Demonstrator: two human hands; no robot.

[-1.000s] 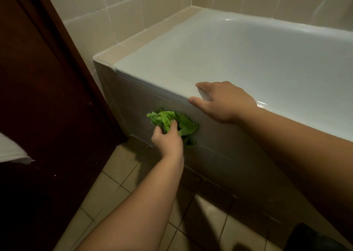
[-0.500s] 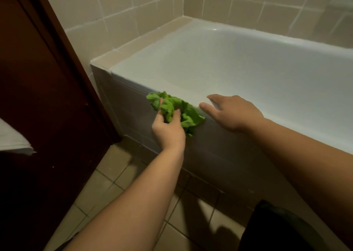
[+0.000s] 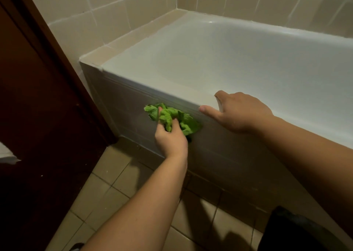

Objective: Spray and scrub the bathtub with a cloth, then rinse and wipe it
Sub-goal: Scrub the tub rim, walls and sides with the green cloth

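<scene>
Your left hand [image 3: 170, 140] grips the crumpled green cloth [image 3: 172, 118], pressing it against the outer front panel of the white bathtub [image 3: 229, 63], just under the rim. Your right hand [image 3: 238, 111] rests spread on that rim, bracing. You appear mid-scrub or wipe; next, sweep the cloth along the panel.

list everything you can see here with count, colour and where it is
bathtub: one, white, fills the upper right, its front panel facing the floor
cloth: one, green, bunched against the tub's front panel just below the rim
wall tiles: many, beige, behind and left of the tub
floor tiles: many, beige, below the tub
door: one, dark brown, left edge
white object: one, far left, partly cut off
dark object: one, black, bottom right
left hand: one, holds the cloth
right hand: one, rests on the tub rim
</scene>
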